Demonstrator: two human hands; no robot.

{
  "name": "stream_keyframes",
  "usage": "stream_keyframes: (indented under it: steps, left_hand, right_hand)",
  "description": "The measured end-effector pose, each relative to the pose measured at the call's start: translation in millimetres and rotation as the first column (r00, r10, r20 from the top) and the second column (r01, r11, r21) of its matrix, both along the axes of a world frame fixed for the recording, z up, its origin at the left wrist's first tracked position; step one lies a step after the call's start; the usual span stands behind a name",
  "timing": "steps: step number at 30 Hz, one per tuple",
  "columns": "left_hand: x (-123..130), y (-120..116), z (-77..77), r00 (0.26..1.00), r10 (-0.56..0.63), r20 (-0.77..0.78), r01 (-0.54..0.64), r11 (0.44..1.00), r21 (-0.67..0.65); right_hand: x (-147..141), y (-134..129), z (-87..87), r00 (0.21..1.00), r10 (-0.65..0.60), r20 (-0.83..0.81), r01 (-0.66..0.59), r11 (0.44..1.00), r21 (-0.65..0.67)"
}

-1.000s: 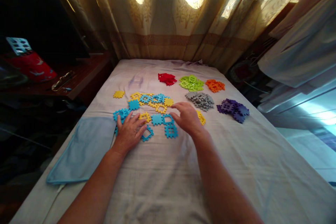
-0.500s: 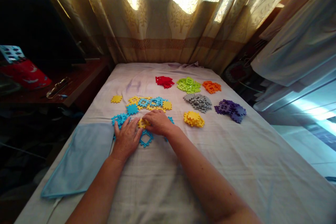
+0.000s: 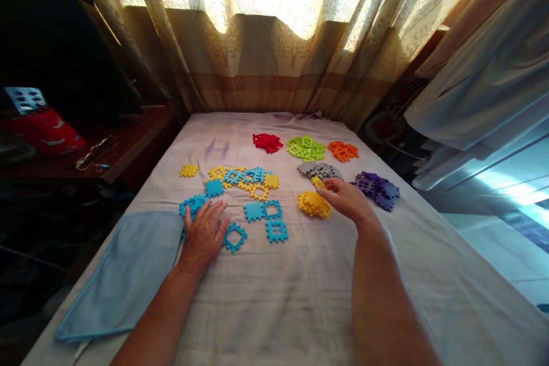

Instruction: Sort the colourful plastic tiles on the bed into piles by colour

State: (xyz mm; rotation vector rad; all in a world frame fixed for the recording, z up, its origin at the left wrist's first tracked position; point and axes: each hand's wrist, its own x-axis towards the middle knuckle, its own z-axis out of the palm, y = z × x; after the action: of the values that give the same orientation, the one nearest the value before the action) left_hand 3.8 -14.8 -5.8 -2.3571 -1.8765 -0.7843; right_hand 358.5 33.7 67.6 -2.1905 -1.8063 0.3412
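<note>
My right hand pinches a yellow interlocking tile just above a yellow tile pile. My left hand rests with its fingers spread, partly over a heap of blue tiles and the sheet. A blue frame tile lies beside its fingertips. To the right of that is a small group of blue tiles. Farther back, a mixed cluster of yellow and blue tiles spreads out, and a lone yellow tile lies at its left.
Red, lime green, orange, grey and purple tile piles sit toward the back and right. A light blue cloth lies at the left edge. A dark wooden desk adjoins the left side.
My right hand has moved right from the blue and yellow tiles to the yellow pile, carrying a yellow tile. My left hand stays near the blue heap. The view has tilted up slightly.
</note>
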Motion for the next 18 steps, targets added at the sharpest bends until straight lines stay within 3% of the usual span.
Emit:
stream_keyframes:
  steps: [4, 10, 14, 18]
  left_hand:
    - [-0.2, -0.4, 1.3, 1.000, -0.007, 0.002, 0.007, 1.000, -0.015]
    - [-1.5, -0.5, 0.8, 1.000, -0.015, 0.007, 0.015, 1.000, -0.013]
    - [-0.6, -0.3, 0.7, 1.000, -0.014, 0.014, 0.014, 1.000, -0.005]
    - [0.2, 0.0, 0.7, 1.000, -0.018, 0.020, 0.018, 1.000, -0.011]
  right_hand:
    - [16.1, 3.5, -10.7, 0.995, -0.087, 0.040, 0.092, 0.982, -0.165]
    - [15.0, 7.3, -10.2, 0.999, -0.023, 0.030, 0.031, 0.958, -0.285]
    - [-2.5, 6.9, -2.2, 0.992, -0.011, 0.122, 0.026, 0.992, -0.127]
    - [-50.8, 14.8, -2.6, 0.974, 0.177, 0.142, -0.192, 0.976, 0.106]
